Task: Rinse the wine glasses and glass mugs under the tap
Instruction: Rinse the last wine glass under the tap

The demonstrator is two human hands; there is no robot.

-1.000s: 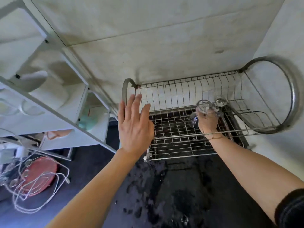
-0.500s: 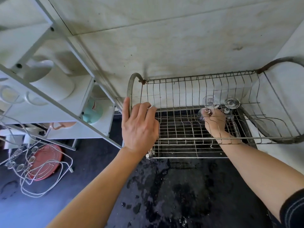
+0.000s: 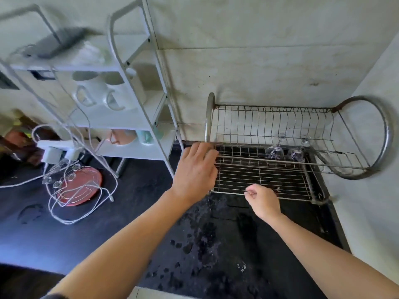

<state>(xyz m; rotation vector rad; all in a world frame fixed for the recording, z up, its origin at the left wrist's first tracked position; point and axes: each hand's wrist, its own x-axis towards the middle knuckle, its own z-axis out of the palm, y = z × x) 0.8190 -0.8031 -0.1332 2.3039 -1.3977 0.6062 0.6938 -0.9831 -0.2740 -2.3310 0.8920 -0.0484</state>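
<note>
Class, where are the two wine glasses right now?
Head view: the wine glasses stand upside down, side by side, at the back right of the wire dish rack, beyond the right hand.
</note>
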